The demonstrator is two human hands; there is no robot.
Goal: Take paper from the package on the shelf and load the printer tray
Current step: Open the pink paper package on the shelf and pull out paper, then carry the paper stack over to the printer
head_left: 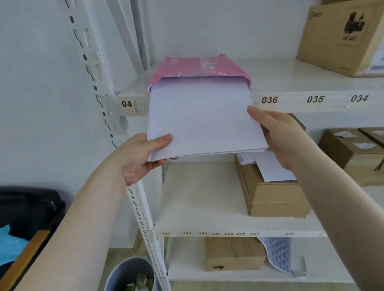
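A pink paper package lies on the white shelf, its torn open end facing me. A stack of white paper sticks far out of it, past the shelf's front edge. My left hand grips the stack's near left corner, thumb on top. My right hand holds the near right edge, thumb on top and fingers underneath. The far end of the stack is still inside the package. No printer is in view.
Cardboard boxes stand on the same shelf at right, and more boxes on the lower shelves. The perforated shelf upright runs down beside my left wrist. A grey bin stands on the floor, and a dark case at left.
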